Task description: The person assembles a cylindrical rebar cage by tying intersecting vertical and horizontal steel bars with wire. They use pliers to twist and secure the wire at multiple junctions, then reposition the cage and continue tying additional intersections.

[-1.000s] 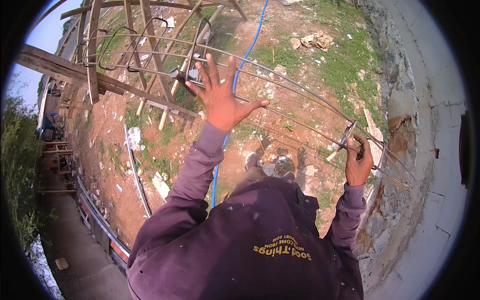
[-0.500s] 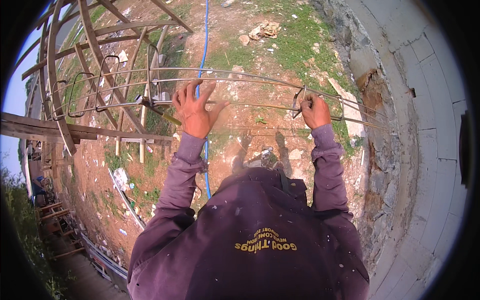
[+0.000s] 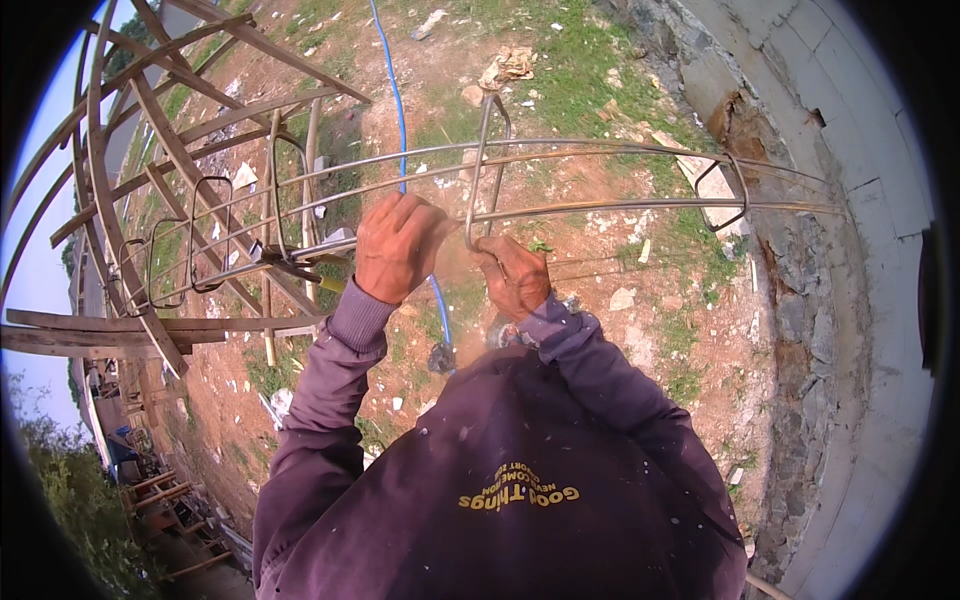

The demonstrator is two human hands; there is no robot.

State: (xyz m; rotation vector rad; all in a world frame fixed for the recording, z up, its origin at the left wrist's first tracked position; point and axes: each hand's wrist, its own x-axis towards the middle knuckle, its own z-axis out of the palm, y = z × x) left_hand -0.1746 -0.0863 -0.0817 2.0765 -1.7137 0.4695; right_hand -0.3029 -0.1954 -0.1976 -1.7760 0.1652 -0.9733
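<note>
Several long steel bars [image 3: 620,205] run left to right in front of me, with bent rectangular stirrups around them. My left hand [image 3: 398,248] is closed over the near bars, its fingers curled down. Just right of it, a stirrup [image 3: 482,165] stands upright across the bars. My right hand [image 3: 518,278] pinches that stirrup's lower near corner between thumb and fingers. Beside my left hand, a pair of pincers [image 3: 290,262] with a yellowish handle rests on the bars. Another stirrup [image 3: 742,195] sits farther right along them.
Wooden poles and planks [image 3: 190,130] form a frame at the left. A blue hose [image 3: 398,100] crosses the littered dirt and grass. On the right runs a rough stone and concrete edge [image 3: 790,290] beside a grey block wall [image 3: 880,260].
My right hand has moved left, close to my left hand, and the stirrup there now stands taller across the bars. My left hand's spread fingers have closed onto the bars.
</note>
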